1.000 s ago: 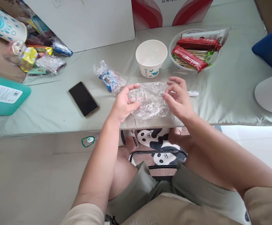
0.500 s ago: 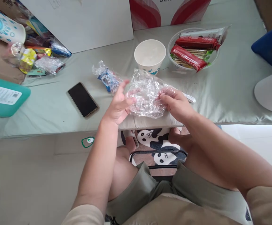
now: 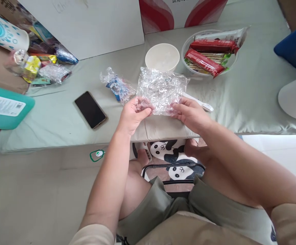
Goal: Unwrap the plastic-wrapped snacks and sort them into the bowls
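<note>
A crinkled sheet of clear plastic wrap (image 3: 160, 88) is stretched between my hands above the front of the table. My left hand (image 3: 137, 112) pinches its lower left edge, and my right hand (image 3: 188, 112) grips the lower right edge. Behind the wrap stands a white paper cup (image 3: 162, 56), its lower part covered by the plastic. Left of the wrap lies a blue-printed clear packet (image 3: 117, 85). A slim white item (image 3: 201, 102) pokes out beside my right hand; its kind is unclear.
A clear round bowl (image 3: 186, 66) with red-wrapped snack bars stands at the back right. A phone (image 3: 91, 109) lies to the left. Large boxes (image 3: 86, 23) line the back, a white bucket (image 3: 294, 98) sits right, and a teal container (image 3: 7, 107) is far left.
The left fingers, spread before, have closed on the wrap's edge. The wrap has risen slightly away from me and is spread flatter, now hiding more of the cup's front.
</note>
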Tool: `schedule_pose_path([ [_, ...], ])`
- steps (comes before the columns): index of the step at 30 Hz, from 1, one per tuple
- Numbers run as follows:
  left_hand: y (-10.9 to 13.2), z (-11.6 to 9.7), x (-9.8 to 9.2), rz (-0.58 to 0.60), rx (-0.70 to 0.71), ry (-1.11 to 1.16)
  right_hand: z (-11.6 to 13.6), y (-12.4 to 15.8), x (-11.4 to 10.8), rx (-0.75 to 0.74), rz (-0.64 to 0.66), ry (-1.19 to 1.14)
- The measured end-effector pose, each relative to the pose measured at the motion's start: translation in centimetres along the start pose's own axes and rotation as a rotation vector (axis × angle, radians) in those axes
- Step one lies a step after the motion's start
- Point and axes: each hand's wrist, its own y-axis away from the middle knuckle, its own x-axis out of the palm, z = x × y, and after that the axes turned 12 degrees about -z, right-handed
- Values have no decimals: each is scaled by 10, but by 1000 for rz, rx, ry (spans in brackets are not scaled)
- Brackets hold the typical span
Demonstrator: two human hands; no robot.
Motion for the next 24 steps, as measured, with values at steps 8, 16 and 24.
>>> schedule_pose_path([
  [8, -1, -4, -5, 17, -90, 37, -4, -8, -3, -170, -214, -3],
  [16, 1, -2, -1, -63, -202, -10, -9, -7, -7, -290, -148, 188],
  [24, 3, -7, 0, -114, -166, 65, -12, 0, -5, -607, -151, 411],
])
